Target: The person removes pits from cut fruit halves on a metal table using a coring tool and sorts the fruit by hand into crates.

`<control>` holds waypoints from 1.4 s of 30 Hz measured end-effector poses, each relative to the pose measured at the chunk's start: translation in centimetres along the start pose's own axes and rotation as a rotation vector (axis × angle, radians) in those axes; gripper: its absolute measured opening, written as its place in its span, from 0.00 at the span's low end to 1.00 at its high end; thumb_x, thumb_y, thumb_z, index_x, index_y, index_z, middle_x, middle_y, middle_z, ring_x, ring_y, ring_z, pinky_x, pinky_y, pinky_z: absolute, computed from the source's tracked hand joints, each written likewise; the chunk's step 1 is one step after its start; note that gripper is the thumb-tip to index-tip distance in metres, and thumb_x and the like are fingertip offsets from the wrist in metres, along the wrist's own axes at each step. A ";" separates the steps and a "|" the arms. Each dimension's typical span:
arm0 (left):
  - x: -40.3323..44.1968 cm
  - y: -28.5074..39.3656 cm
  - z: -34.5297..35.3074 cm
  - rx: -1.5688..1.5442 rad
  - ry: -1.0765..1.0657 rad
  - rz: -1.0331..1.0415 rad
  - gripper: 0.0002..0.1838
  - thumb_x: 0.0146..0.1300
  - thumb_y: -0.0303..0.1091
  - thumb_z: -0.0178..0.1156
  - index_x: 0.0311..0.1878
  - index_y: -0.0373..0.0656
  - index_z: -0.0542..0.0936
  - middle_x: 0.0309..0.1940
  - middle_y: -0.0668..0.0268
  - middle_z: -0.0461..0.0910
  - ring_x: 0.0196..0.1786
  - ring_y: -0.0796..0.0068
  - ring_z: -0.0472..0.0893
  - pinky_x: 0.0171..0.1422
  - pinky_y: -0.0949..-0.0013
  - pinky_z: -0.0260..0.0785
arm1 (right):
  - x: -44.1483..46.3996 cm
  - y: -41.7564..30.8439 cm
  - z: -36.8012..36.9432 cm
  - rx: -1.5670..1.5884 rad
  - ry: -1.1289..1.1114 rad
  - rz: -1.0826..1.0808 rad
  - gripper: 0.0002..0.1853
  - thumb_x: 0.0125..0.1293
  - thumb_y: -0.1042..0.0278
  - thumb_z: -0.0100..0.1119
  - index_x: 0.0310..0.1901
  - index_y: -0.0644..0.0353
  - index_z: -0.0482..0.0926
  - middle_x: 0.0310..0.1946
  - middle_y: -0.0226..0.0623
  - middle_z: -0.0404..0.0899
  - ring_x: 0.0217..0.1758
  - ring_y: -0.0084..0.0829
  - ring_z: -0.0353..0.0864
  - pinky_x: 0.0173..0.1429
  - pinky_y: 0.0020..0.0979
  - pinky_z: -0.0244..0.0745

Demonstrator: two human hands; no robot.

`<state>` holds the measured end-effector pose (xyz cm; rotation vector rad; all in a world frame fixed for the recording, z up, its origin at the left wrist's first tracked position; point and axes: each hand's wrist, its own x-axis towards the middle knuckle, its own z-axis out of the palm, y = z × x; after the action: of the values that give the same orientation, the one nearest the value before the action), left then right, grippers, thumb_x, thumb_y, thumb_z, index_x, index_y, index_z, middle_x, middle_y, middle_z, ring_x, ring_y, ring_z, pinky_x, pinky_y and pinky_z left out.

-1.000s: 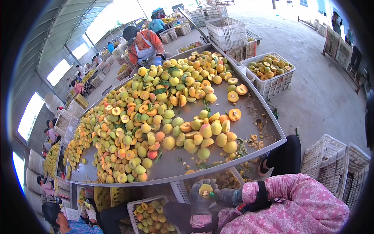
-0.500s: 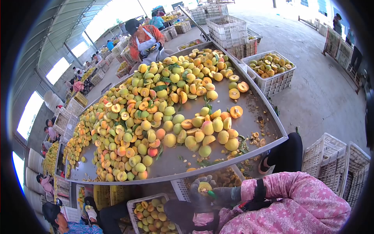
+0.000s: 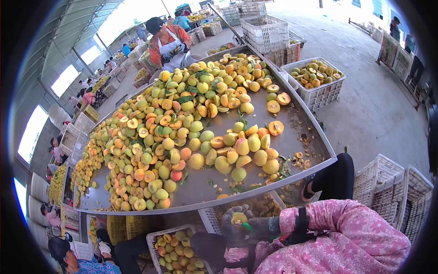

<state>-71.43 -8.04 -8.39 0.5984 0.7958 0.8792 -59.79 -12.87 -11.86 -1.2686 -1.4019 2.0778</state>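
Low in the head view, my left hand, in a grey glove, has its fingers closed around a cut yellow apricot. My right hand, also gloved and coming in from the right, is closed on a small green tool held against the fruit; its blade does not show. Both hands are below the near rim of a metal sorting table. Heaped on it are whole and halved apricots with some green leaves and loose pits.
Below the table stand a crate of apricots and yellow baskets. Empty-looking white crates stand at right; a full crate is beyond the table. A co-worker sits across, another person at lower left.
The view has shifted slightly, so the table and fruit appear a little further left and up. Both hands keep nearly the same pose around the apricot.
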 end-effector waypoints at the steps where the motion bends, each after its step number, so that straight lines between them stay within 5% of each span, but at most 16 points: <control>1: 0.2 -0.1 -0.1 0.001 -0.001 0.000 0.14 0.61 0.38 0.46 0.39 0.35 0.72 0.38 0.50 0.76 0.36 0.59 0.78 0.40 0.60 0.75 | 2.7 2.5 -0.1 -0.512 0.270 -0.703 0.10 0.61 0.66 0.47 0.40 0.61 0.71 0.17 0.32 0.71 0.19 0.24 0.73 0.24 0.25 0.72; 2: 0.4 -0.4 -0.4 -0.014 0.006 -0.030 0.15 0.61 0.40 0.47 0.38 0.35 0.73 0.36 0.50 0.76 0.33 0.60 0.78 0.38 0.61 0.75 | 3.5 2.6 0.0 -1.025 0.543 -1.404 0.10 0.60 0.67 0.47 0.39 0.62 0.71 0.13 0.31 0.69 0.13 0.25 0.70 0.19 0.27 0.69; 3: 0.5 -0.6 -0.5 -0.029 0.012 -0.062 0.16 0.61 0.41 0.48 0.37 0.36 0.74 0.33 0.49 0.76 0.30 0.61 0.78 0.35 0.62 0.75 | 3.5 3.1 0.1 -1.027 0.547 -1.399 0.10 0.60 0.67 0.47 0.39 0.62 0.71 0.13 0.31 0.69 0.13 0.25 0.70 0.19 0.27 0.69; 5: 0.5 -0.8 -0.8 -0.099 0.019 -0.103 0.17 0.60 0.42 0.48 0.36 0.36 0.74 0.33 0.49 0.76 0.30 0.60 0.78 0.36 0.61 0.75 | 2.3 3.4 0.9 -0.240 0.161 -0.173 0.10 0.60 0.65 0.48 0.39 0.61 0.71 0.16 0.31 0.70 0.15 0.25 0.70 0.17 0.27 0.68; 8: 0.9 -1.2 -1.3 -0.203 0.033 -0.088 0.17 0.59 0.43 0.48 0.36 0.36 0.75 0.33 0.49 0.77 0.31 0.60 0.78 0.37 0.60 0.74 | -0.8 -1.4 0.4 0.030 0.024 0.108 0.09 0.60 0.63 0.49 0.38 0.59 0.70 0.18 0.30 0.68 0.14 0.24 0.69 0.16 0.27 0.66; 12: 1.1 -1.3 -1.7 -0.121 0.045 0.060 0.19 0.58 0.44 0.50 0.36 0.35 0.75 0.34 0.49 0.77 0.33 0.59 0.78 0.40 0.60 0.74 | -0.5 0.1 0.5 0.439 -0.070 -0.030 0.10 0.61 0.63 0.49 0.40 0.59 0.70 0.19 0.27 0.68 0.14 0.22 0.68 0.16 0.26 0.66; 13: 1.4 -1.4 -2.3 -0.121 0.047 0.059 0.19 0.58 0.44 0.50 0.36 0.35 0.75 0.34 0.49 0.77 0.33 0.59 0.78 0.40 0.60 0.74 | -0.3 0.3 0.5 0.385 -0.063 -0.019 0.11 0.61 0.62 0.49 0.41 0.59 0.69 0.19 0.27 0.68 0.15 0.22 0.67 0.16 0.26 0.65; 15: 2.4 -1.5 -3.6 -0.181 -0.142 -0.289 0.20 0.57 0.45 0.51 0.36 0.35 0.75 0.34 0.49 0.77 0.33 0.59 0.78 0.41 0.60 0.74 | -0.1 0.4 0.4 0.329 -0.053 -0.004 0.12 0.61 0.61 0.50 0.42 0.58 0.68 0.19 0.26 0.67 0.15 0.21 0.67 0.16 0.25 0.64; 21: 2.2 -2.9 -4.5 -0.251 -0.065 -0.329 0.19 0.57 0.43 0.51 0.36 0.33 0.75 0.34 0.47 0.77 0.32 0.59 0.78 0.39 0.60 0.76 | 2.2 4.2 0.7 -0.247 -0.036 -0.055 0.11 0.63 0.59 0.51 0.41 0.54 0.68 0.19 0.26 0.66 0.15 0.20 0.65 0.16 0.23 0.63; 23: 1.7 -2.5 -4.0 -0.186 -0.062 -0.240 0.18 0.57 0.43 0.51 0.36 0.33 0.75 0.33 0.47 0.77 0.31 0.59 0.78 0.37 0.60 0.76 | 4.5 8.9 1.3 0.354 -0.084 -0.253 0.11 0.62 0.59 0.53 0.40 0.54 0.68 0.18 0.25 0.66 0.14 0.19 0.65 0.16 0.23 0.63; 26: 1.4 -2.1 -3.4 -0.115 -0.044 -0.148 0.18 0.57 0.42 0.51 0.35 0.33 0.74 0.31 0.47 0.77 0.29 0.59 0.78 0.35 0.60 0.76 | 0.0 1.2 0.8 0.461 -0.079 0.103 0.10 0.61 0.59 0.54 0.38 0.54 0.69 0.18 0.24 0.66 0.15 0.18 0.65 0.16 0.22 0.63; 31: 1.5 -2.0 -2.8 -0.121 0.064 -0.230 0.18 0.58 0.44 0.50 0.33 0.34 0.74 0.27 0.49 0.76 0.26 0.60 0.77 0.31 0.62 0.74 | 0.6 2.3 0.9 0.406 -0.030 0.042 0.10 0.61 0.59 0.54 0.36 0.54 0.70 0.19 0.24 0.67 0.14 0.16 0.65 0.16 0.20 0.62; 33: 1.6 -2.1 -3.5 -0.065 -0.118 -0.130 0.19 0.58 0.45 0.50 0.32 0.34 0.75 0.27 0.50 0.75 0.26 0.63 0.75 0.31 0.64 0.72 | -0.5 0.8 1.1 0.470 -0.052 0.046 0.10 0.61 0.58 0.54 0.35 0.55 0.70 0.19 0.23 0.67 0.14 0.16 0.64 0.15 0.20 0.62; 37: 1.4 -2.0 -3.4 -0.115 -0.116 -0.199 0.20 0.58 0.47 0.50 0.32 0.35 0.75 0.26 0.52 0.74 0.25 0.64 0.73 0.30 0.66 0.69 | -1.9 -1.4 0.5 0.404 -0.061 0.156 0.10 0.61 0.58 0.54 0.34 0.55 0.71 0.19 0.23 0.68 0.14 0.15 0.65 0.15 0.19 0.62; 39: 1.9 -2.6 -4.4 -0.186 -0.277 -0.216 0.21 0.55 0.46 0.53 0.36 0.33 0.76 0.33 0.48 0.79 0.34 0.59 0.79 0.41 0.60 0.75 | -1.9 -0.9 0.6 0.370 -0.083 0.170 0.10 0.61 0.57 0.54 0.34 0.55 0.72 0.19 0.23 0.68 0.15 0.15 0.65 0.15 0.19 0.62; 42: 1.5 -2.3 -3.8 -0.048 -0.159 -0.218 0.22 0.55 0.48 0.53 0.36 0.33 0.76 0.33 0.49 0.79 0.34 0.59 0.80 0.42 0.59 0.75 | -0.9 1.1 1.1 0.490 -0.072 0.108 0.10 0.61 0.57 0.53 0.33 0.55 0.72 0.19 0.23 0.67 0.14 0.16 0.65 0.15 0.20 0.60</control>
<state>-72.92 -7.44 -12.77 0.5213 0.6796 0.6411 -60.00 -14.60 -12.21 -1.0870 -0.7832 2.3621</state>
